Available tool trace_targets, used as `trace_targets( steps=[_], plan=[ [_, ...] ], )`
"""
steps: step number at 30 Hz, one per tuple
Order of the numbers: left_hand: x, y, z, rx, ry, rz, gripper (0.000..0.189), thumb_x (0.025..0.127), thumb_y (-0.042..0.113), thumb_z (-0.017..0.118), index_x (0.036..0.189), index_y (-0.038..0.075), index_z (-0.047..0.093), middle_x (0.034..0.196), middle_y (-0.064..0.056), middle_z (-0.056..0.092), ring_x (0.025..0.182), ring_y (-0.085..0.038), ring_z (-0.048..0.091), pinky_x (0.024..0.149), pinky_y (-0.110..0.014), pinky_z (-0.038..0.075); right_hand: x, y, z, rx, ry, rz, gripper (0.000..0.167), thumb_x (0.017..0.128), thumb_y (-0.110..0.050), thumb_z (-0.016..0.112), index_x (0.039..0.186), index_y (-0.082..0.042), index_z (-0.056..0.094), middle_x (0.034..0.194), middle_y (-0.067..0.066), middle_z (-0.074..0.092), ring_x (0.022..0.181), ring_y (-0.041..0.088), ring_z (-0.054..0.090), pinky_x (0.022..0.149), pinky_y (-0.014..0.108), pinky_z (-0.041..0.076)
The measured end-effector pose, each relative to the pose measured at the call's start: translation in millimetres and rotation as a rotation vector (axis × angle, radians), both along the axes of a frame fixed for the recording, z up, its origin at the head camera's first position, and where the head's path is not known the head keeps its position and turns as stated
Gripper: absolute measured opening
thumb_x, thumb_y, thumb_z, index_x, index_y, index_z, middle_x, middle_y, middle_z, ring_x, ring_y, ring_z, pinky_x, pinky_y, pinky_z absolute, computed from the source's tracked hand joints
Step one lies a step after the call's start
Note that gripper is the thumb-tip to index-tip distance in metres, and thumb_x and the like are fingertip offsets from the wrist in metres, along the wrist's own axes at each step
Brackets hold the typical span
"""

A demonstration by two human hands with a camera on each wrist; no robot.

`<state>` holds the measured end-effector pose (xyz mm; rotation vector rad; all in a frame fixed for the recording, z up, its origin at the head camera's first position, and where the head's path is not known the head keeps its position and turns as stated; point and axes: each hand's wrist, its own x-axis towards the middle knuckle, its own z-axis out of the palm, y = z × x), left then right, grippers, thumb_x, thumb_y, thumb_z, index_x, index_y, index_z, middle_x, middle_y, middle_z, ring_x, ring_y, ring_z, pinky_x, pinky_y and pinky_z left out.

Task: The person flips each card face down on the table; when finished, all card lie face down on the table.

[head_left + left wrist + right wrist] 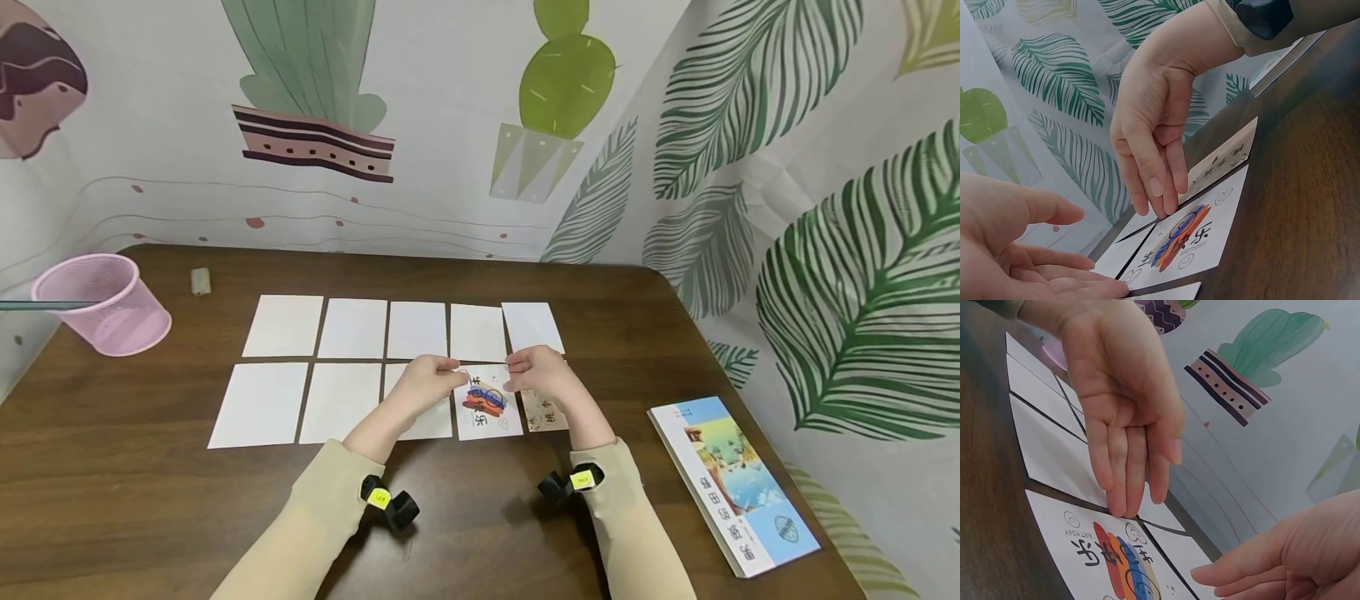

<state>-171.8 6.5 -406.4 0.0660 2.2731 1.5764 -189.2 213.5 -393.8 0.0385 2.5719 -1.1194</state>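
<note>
A white card [487, 403] with a rainbow brush stroke and black characters lies face up in the front row. My left hand [429, 385] is at its upper left corner, fingers fairly straight; in the left wrist view the left fingertips [1116, 289] are right at the card's edge. At the upper right corner is my right hand [542, 372], its fingers extended and, in the left wrist view, pointing down to the card. Neither hand curls round anything. A beige card [545, 411] with dark characters lies just right of it, partly behind the right wrist.
Several blank white cards [341, 403] form two rows on the brown table [135, 492]. A pink mesh cup [112, 312] stands at the left with a small pale block [200, 281] near it. A book [735, 483] lies at the right. A patterned cloth [442, 100] hangs behind.
</note>
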Motion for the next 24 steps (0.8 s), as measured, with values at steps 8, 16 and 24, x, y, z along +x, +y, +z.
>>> trace_targets(
  steps=[8,16,24],
  plan=[
    [-0.8,-0.9,-0.8,0.039,-0.022,0.020,0.049,0.093,0.021,0.061,0.133,-0.006,0.054,0.134,-0.024,0.058,0.117,-0.035,0.061,0.099,-0.042,0.052,-0.1,0.1,2.5,-0.009,-0.015,0.003,0.046,0.083,-0.002,0.072,0.125,0.009,0.060,0.123,0.025,0.065,0.114,0.036,0.063,0.096,0.042,0.053],
    [-3.5,-4.1,-0.8,0.185,-0.115,0.048,0.054,0.093,0.014,0.059,0.139,-0.011,0.044,0.144,-0.028,0.046,0.128,-0.039,0.052,0.108,-0.042,0.045,-0.6,0.1,1.7,0.002,-0.011,0.001,0.046,0.082,-0.002,0.073,0.125,0.009,0.060,0.122,0.024,0.066,0.112,0.035,0.064,0.094,0.041,0.054],
    [-4.5,-4.0,-1.7,0.244,-0.146,0.061,0.057,0.093,0.012,0.056,0.141,-0.013,0.039,0.143,-0.030,0.044,0.128,-0.039,0.052,0.110,-0.042,0.042,-0.6,-5.3,0.5,0.106,0.011,-0.010,0.050,0.078,-0.007,0.079,0.123,0.006,0.063,0.119,0.021,0.069,0.111,0.033,0.066,0.095,0.040,0.054]
  ],
)
